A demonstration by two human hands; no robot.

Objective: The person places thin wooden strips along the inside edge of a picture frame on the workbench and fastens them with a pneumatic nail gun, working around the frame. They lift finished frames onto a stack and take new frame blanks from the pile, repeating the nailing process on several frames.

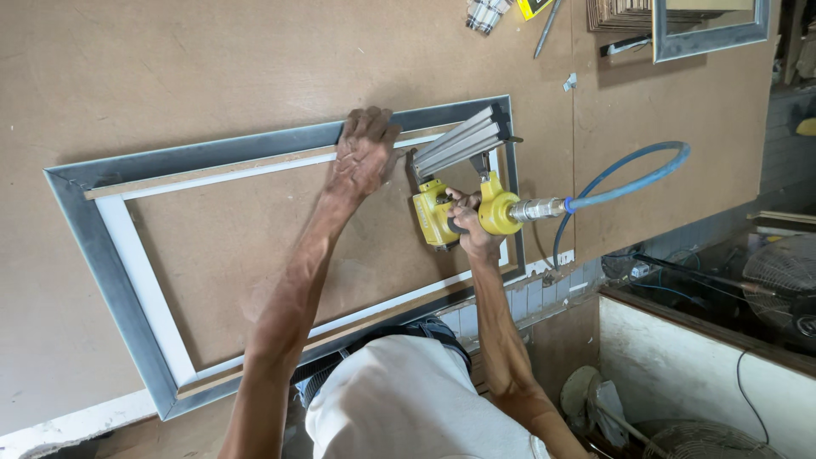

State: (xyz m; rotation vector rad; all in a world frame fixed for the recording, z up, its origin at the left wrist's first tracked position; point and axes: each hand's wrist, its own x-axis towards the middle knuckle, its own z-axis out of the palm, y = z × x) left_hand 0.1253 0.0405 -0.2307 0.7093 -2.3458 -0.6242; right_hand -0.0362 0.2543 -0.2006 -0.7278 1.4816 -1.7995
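We note the left hand (364,153) pressed flat and open on the grey rectangular picture frame (102,246); the right hand (470,228) grips the yellow pneumatic nail gun (442,208).

Second grey frame (710,38), stacked wooden strips (616,13), metal fan guard (778,285) at workbench edges.

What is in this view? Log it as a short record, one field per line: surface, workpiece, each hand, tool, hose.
surface: brown board worktable
workpiece: grey picture frame lying flat, with a white inner liner
left hand: left hand pressed flat on the frame's far rail
right hand: right hand gripping the yellow pneumatic nail gun
tool: its metal magazine angles toward the frame's far right corner
hose: blue air hose coupled to the gun's rear, looping to the right
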